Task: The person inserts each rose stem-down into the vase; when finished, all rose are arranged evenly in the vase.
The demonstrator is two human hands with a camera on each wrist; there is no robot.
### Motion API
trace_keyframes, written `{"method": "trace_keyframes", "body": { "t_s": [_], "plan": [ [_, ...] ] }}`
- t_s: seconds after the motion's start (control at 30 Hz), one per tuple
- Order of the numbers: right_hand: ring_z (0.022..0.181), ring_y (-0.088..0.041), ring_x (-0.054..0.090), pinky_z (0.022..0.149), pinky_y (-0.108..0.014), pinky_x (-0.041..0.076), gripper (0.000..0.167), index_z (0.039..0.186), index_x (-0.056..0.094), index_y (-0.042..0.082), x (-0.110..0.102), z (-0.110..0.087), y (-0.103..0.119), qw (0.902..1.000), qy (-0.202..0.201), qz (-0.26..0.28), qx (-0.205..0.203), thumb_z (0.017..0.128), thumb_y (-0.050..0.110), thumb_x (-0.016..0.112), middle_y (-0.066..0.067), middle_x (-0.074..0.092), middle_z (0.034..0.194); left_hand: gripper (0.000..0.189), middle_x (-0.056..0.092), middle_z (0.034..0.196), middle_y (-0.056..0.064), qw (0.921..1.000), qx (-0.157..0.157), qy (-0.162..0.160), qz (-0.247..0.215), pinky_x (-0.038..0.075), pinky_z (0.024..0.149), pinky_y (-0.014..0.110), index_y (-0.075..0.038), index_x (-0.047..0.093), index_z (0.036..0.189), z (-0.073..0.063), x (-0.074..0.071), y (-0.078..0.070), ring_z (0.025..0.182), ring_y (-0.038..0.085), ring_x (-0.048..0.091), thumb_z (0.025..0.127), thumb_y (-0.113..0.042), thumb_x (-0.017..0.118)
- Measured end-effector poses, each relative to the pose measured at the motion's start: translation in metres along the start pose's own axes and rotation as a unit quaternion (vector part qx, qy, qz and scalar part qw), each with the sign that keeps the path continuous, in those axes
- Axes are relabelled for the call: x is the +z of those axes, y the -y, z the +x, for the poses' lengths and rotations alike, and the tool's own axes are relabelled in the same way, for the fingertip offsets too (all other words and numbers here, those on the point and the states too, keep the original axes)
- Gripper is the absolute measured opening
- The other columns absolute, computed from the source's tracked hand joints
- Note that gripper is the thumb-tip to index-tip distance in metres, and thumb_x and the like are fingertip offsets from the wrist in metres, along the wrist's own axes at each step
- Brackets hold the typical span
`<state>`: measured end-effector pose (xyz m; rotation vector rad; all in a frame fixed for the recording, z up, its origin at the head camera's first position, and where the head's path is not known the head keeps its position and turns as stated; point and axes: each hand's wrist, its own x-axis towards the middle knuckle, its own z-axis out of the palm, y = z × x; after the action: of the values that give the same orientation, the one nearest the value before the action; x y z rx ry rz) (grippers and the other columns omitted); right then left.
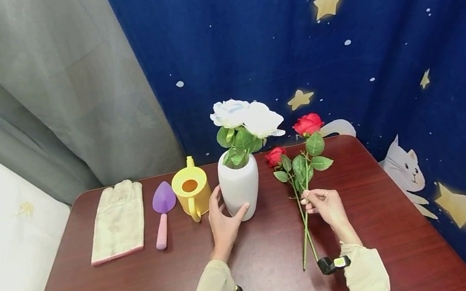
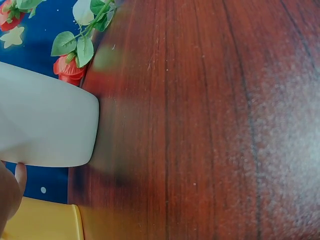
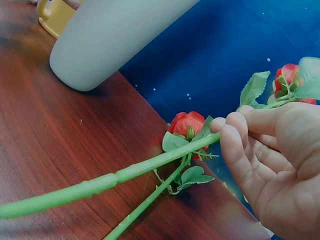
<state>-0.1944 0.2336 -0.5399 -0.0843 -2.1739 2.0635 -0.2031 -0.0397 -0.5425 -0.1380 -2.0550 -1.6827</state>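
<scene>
A white vase [image 1: 241, 191] stands upright on the table, with two white flowers [image 1: 247, 117] and green leaves rising from its mouth. My left hand [image 1: 224, 222] grips the vase low on its left side, thumb across the front. In my right hand [image 1: 327, 206], thumb and fingertips pinch the green stem of a red rose [image 1: 309, 125]. That stem slants down toward the wrist in the right wrist view. A second red rose [image 3: 187, 125] lies on the table behind it, and the two stems cross in the head view.
Left of the vase stands a yellow watering can [image 1: 191, 189]. Beyond it lie a purple trowel [image 1: 163, 197] with a pink handle and a pair of cream work gloves [image 1: 117, 220]. Grey and blue star-patterned curtains [image 1: 240, 24] hang behind the brown table [image 1: 274, 273].
</scene>
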Motion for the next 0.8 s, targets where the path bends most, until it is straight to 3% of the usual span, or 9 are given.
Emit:
{"method": "trace_keyframes", "body": {
  "t_s": [0.1, 0.3, 0.5, 0.6, 0.8],
  "plan": [
    [0.056, -0.009, 0.060, 0.053, -0.024, 0.053, 0.021, 0.092, 0.070, -0.005, -0.006, 0.007, -0.019, 0.9989, 0.015, 0.036, -0.026, 0.089, 0.015, 0.063, -0.012, 0.068, 0.073, 0.085, 0.047, 0.132, 0.002, 1.0000, 0.001, -0.001, -0.003, 0.043, 0.093, 0.046, -0.014, 0.040, 0.136, 0.000, 0.000, 0.000, 0.120, 0.017, 0.045, 0.066, -0.026, 0.086],
    [0.055, -0.013, 0.061, 0.054, -0.029, 0.054, 0.030, 0.093, 0.069, -0.004, -0.015, 0.031, -0.069, 0.9980, -0.037, 0.034, -0.037, 0.087, 0.025, 0.067, -0.015, 0.068, 0.076, 0.085, 0.048, 0.132, 0.009, 0.9999, 0.010, -0.006, -0.003, 0.043, 0.091, 0.052, -0.008, 0.040, 0.136, 0.000, -0.001, -0.008, 0.119, 0.024, 0.046, 0.065, -0.019, 0.086],
    [0.056, -0.015, 0.061, 0.052, -0.028, 0.054, 0.033, 0.096, 0.068, -0.006, -0.018, 0.035, -0.069, 0.9929, -0.066, 0.089, -0.044, 0.085, 0.025, 0.069, -0.019, 0.067, 0.079, 0.082, 0.048, 0.129, 0.020, 0.9997, 0.024, -0.006, -0.004, 0.042, 0.088, 0.057, 0.005, 0.040, 0.133, -0.001, -0.005, -0.036, 0.117, 0.033, 0.047, 0.065, -0.005, 0.084],
    [0.058, -0.015, 0.060, 0.053, -0.028, 0.054, 0.034, 0.098, 0.067, -0.007, -0.020, 0.037, -0.068, 0.9891, -0.071, 0.116, -0.056, 0.085, 0.025, 0.069, -0.022, 0.067, 0.081, 0.082, 0.048, 0.129, 0.019, 0.9996, 0.028, -0.007, 0.001, 0.043, 0.088, 0.055, 0.004, 0.040, 0.133, 0.000, -0.004, -0.032, 0.116, 0.032, 0.048, 0.064, -0.005, 0.084],
    [0.061, -0.019, 0.060, 0.056, -0.033, 0.054, 0.032, 0.101, 0.067, -0.006, -0.024, 0.041, -0.068, 0.9834, -0.097, 0.134, -0.074, 0.086, 0.022, 0.069, -0.027, 0.065, 0.087, 0.085, 0.047, 0.132, 0.009, 0.9998, 0.017, -0.006, 0.003, 0.044, 0.091, 0.046, -0.008, 0.040, 0.136, 0.001, 0.001, -0.002, 0.119, 0.023, 0.046, 0.065, -0.018, 0.086]
  ]
}}
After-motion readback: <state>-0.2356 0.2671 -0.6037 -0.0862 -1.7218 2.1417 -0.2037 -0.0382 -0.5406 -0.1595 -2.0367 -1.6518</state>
